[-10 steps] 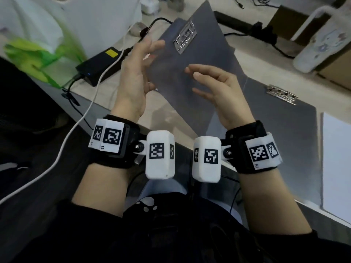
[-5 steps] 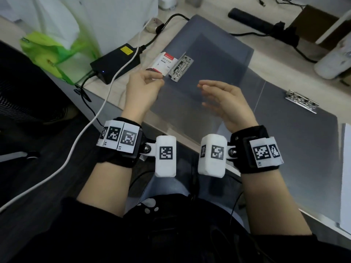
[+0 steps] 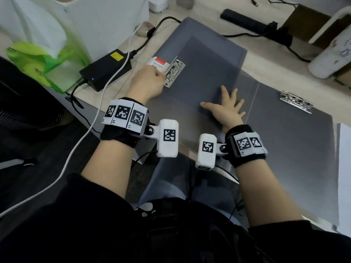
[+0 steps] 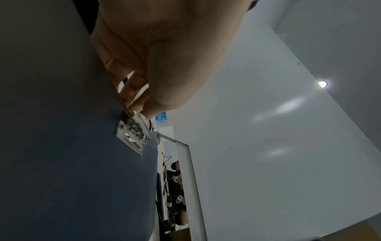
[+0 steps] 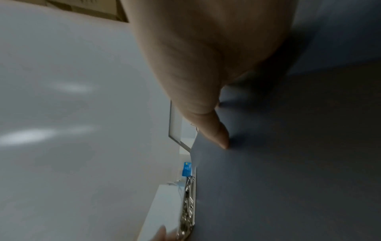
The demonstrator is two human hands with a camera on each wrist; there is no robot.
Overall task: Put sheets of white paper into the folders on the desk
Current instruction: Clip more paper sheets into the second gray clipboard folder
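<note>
On the pale tabletop (image 3: 269, 59), a grey plastic folder (image 3: 205, 73) now lies opened flat, where half a second ago its cover was raised. Nearest, the right hand (image 3: 226, 109) rests palm down on the folder with fingers spread and straight, having dropped from above it. Left of that hand, the left hand (image 3: 148, 82) pinches a white card with a red stripe (image 3: 157, 64) against the folder's silver metal clip (image 3: 174, 73); the card's small print is unreadable. Right of the folder lies a second grey folder (image 3: 292, 149) with its own clip, and a sheet of white paper (image 3: 344, 168) beyond it. Farther left sits a black power adapter with a yellow label (image 3: 106, 68).
</note>
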